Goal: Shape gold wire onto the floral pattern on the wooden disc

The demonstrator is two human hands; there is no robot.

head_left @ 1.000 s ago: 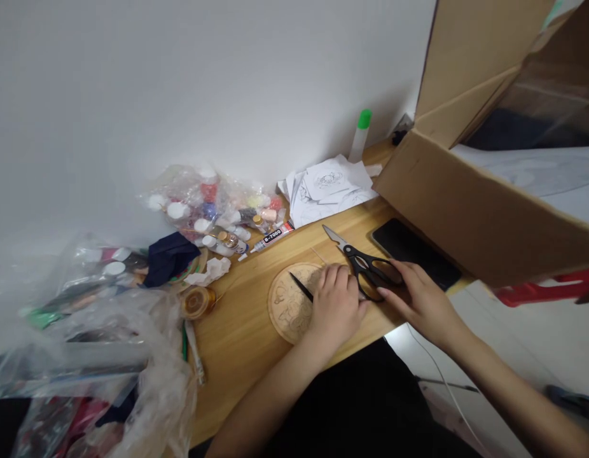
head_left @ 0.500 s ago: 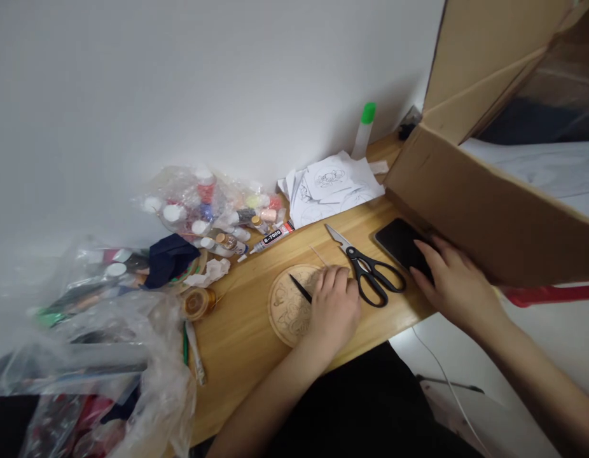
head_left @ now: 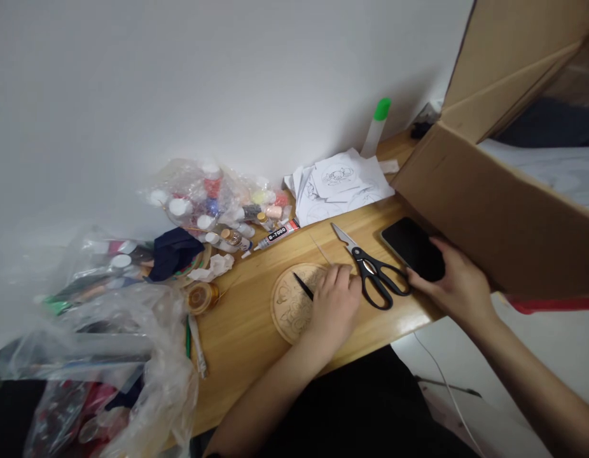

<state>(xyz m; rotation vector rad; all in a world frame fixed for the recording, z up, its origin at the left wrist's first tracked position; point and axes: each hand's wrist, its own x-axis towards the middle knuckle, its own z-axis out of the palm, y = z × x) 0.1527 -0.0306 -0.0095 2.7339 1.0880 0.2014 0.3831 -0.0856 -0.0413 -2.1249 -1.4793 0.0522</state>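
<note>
My left hand (head_left: 336, 302) lies over the right part of a round wooden board (head_left: 281, 318) with a flower line drawing on it. Its fingers are curled, and a slim black pointed tool (head_left: 303, 285) juts out from beneath it; the rest of the tool is hidden. A thin pale stick (head_left: 319, 247) shows beyond the fingertips. My right hand (head_left: 459, 280) grips the near end of a dark-screened phone (head_left: 411, 247), thumb and fingers at opposite edges. Between the hands lie black-handled scissors (head_left: 371, 267), blades apart from both.
A cardboard box (head_left: 495, 210) rises at the right. Along the wall lie drawing sheets (head_left: 339, 181), a green-capped bottle (head_left: 378, 124), a glue tube (head_left: 278, 235) and bagged small bottles (head_left: 203, 203). Plastic bags (head_left: 156, 356), a thread spool (head_left: 201, 297) and pens (head_left: 197, 346) occupy the left.
My right hand has shifted its fingers around the phone's near end, baring more of the screen. My left hand stays over the board. The view has shifted slightly.
</note>
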